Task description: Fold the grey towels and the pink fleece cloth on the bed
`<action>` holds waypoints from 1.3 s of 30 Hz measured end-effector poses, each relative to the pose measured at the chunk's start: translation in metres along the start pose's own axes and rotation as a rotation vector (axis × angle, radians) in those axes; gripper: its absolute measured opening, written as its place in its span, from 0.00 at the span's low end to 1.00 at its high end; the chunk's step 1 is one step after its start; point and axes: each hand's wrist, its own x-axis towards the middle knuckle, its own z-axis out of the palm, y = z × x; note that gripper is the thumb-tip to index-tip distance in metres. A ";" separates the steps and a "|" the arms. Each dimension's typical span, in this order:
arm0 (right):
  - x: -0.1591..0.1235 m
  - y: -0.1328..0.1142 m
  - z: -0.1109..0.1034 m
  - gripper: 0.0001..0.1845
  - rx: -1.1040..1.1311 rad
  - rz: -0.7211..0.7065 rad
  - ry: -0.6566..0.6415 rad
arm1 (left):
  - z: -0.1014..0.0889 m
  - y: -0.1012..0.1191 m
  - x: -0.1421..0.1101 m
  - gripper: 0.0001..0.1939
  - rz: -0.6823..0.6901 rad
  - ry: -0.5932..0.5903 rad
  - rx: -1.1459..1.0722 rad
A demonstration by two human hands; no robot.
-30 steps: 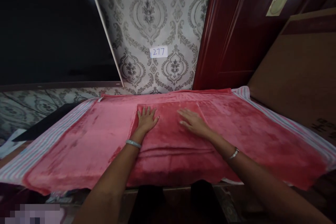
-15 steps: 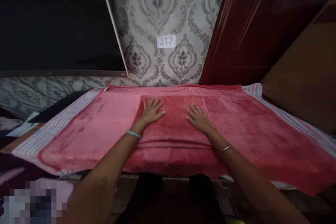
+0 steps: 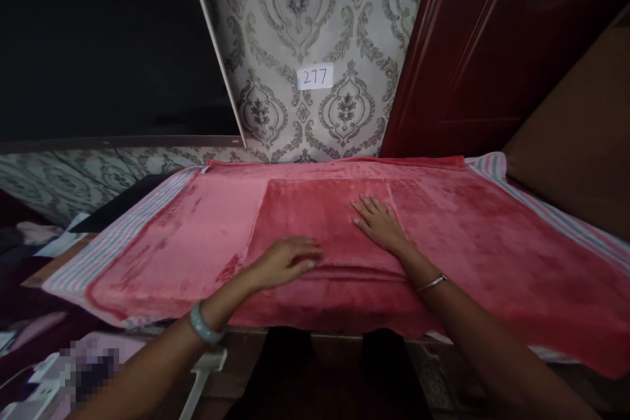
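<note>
A folded red plush cloth [image 3: 319, 216] lies on a larger red blanket [image 3: 467, 243] with striped edges, spread over a table. My right hand [image 3: 378, 223] rests flat on the folded cloth, fingers stretched out. My left hand [image 3: 288, 261] sits at the near left part of the folded cloth, fingers extended sideways along its near fold, holding nothing that I can see. Both wrists wear bangles.
A dark screen [image 3: 108, 46] leans against the patterned wallpaper at the left. A label reading 277 [image 3: 315, 76] is stuck on the wall. A dark red door [image 3: 482, 46] and a brown board [image 3: 581, 131] stand at the right. Clutter lies at the lower left.
My left hand has pulled back from the far part of the folded cloth to its near edge and turned sideways. My right hand stays flat in nearly the same place.
</note>
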 end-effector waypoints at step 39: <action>-0.026 -0.065 -0.038 0.34 0.388 -0.410 -0.180 | 0.010 -0.068 0.149 0.30 -0.345 0.067 0.447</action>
